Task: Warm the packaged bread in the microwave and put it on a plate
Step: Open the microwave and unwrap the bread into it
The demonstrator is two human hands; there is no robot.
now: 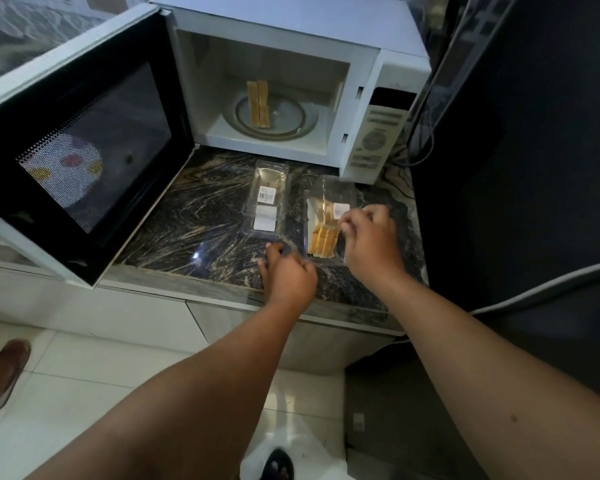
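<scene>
A white microwave (361,74) stands on the dark marbled counter (194,220) with its door (84,147) swung wide to the left. Two bread slices (258,103) stand on edge on its glass turntable (291,119). In front lies an empty clear plastic package (265,199) with white labels. Right of it is a second clear package (323,233) holding several bread slices. My right hand (369,244) pinches the film or lid over that bread. My left hand (286,275) is curled at the package's near left corner; whether it grips the plastic is unclear. No plate is in view.
The open door overhangs the counter's left part. Cables (420,133) run down right of the microwave beside a dark wall. A grey cable (534,289) crosses at the right. On the tiled floor, another person's shoe (4,372) is at the left.
</scene>
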